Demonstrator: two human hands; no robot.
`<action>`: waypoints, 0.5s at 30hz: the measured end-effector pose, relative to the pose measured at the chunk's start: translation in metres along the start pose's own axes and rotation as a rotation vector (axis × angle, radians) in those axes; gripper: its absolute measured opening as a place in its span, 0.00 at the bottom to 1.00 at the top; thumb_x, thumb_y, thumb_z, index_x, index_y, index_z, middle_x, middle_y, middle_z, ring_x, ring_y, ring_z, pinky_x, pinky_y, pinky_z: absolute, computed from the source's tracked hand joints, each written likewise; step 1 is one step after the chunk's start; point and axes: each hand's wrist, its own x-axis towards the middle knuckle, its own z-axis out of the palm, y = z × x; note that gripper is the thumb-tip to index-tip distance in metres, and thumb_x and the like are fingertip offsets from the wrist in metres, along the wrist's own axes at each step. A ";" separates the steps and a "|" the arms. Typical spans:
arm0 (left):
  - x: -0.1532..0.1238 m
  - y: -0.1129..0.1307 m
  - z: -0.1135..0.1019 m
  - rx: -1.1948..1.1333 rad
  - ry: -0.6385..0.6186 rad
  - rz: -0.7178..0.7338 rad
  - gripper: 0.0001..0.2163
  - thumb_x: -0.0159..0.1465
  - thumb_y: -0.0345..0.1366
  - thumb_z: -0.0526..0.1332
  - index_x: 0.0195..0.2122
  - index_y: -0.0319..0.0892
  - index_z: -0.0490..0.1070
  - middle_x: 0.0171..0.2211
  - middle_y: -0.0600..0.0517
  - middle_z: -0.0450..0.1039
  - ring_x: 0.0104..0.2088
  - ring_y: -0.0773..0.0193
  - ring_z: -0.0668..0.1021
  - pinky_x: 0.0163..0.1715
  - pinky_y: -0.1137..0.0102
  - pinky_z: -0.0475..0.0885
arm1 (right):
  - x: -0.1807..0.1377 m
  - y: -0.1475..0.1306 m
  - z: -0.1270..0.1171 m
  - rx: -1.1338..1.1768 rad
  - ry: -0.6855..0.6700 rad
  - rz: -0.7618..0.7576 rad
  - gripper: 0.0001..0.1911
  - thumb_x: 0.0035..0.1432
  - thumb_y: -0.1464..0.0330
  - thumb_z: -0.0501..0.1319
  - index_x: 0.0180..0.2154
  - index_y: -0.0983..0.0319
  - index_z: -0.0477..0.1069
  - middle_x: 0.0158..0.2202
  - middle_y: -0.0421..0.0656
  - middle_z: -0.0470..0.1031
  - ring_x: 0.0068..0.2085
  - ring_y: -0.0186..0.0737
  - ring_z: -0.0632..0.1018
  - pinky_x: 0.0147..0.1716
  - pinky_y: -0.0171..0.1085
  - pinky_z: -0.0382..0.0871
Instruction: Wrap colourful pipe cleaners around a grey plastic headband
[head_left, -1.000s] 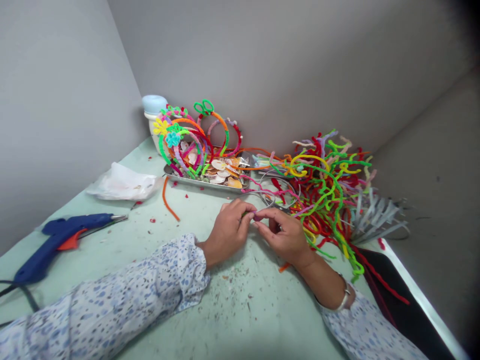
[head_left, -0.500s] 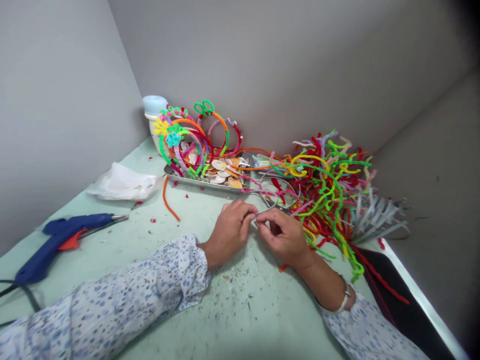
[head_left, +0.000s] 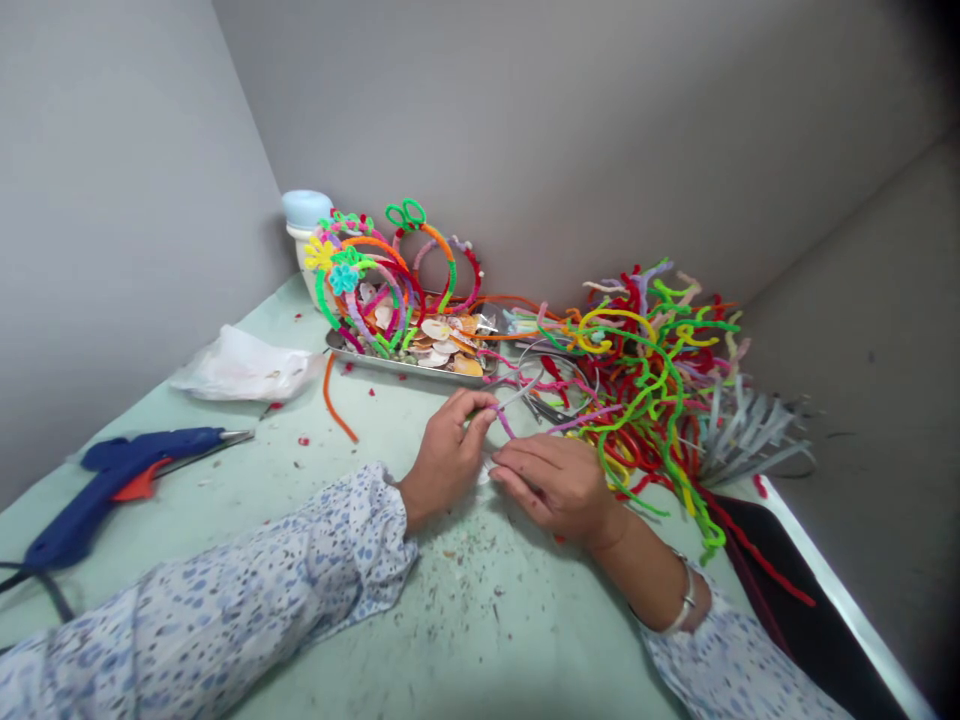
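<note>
My left hand (head_left: 452, 450) is closed, thumb and fingers pinching a thin grey headband (head_left: 523, 389) near one end. From that pinch a purple pipe cleaner (head_left: 505, 422) runs down to my right hand (head_left: 559, 485), whose fingers are pressed together around it. Part of the pipe cleaner is hidden behind the right hand, and a purple length shows again beyond the knuckles. Just past my hands lie loose grey hoops and pink pipe cleaners.
A metal tray (head_left: 412, 369) of shells stands behind, with decorated headbands (head_left: 452, 275) over it. Tangled pipe cleaners (head_left: 660, 360) and grey strips (head_left: 750, 440) fill the right. A blue glue gun (head_left: 97, 490), plastic bag (head_left: 244, 368) and orange pipe cleaner (head_left: 334, 405) lie left.
My hands have moved slightly apart, the right one lower and turned with its back up. More purple pipe cleaner now shows between them, and the grey headband has shifted.
</note>
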 end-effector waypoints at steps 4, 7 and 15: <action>0.001 0.000 0.000 -0.091 0.022 -0.109 0.06 0.65 0.33 0.53 0.38 0.39 0.68 0.35 0.51 0.70 0.38 0.65 0.71 0.40 0.71 0.66 | -0.002 0.001 0.006 -0.039 -0.077 0.027 0.07 0.59 0.70 0.59 0.40 0.61 0.74 0.39 0.43 0.80 0.38 0.39 0.79 0.39 0.37 0.71; 0.002 -0.002 0.001 -0.183 0.029 -0.146 0.06 0.65 0.34 0.53 0.38 0.40 0.68 0.34 0.52 0.70 0.36 0.66 0.71 0.38 0.72 0.66 | -0.004 0.007 0.010 -0.150 -0.053 0.130 0.10 0.60 0.69 0.59 0.44 0.61 0.73 0.39 0.45 0.80 0.37 0.41 0.79 0.38 0.39 0.71; 0.001 -0.003 0.002 -0.195 -0.039 -0.135 0.07 0.64 0.35 0.53 0.38 0.40 0.68 0.34 0.52 0.70 0.36 0.65 0.71 0.38 0.72 0.67 | -0.005 0.014 0.011 -0.089 0.126 0.199 0.16 0.59 0.73 0.59 0.50 0.60 0.69 0.43 0.46 0.78 0.44 0.44 0.77 0.44 0.43 0.72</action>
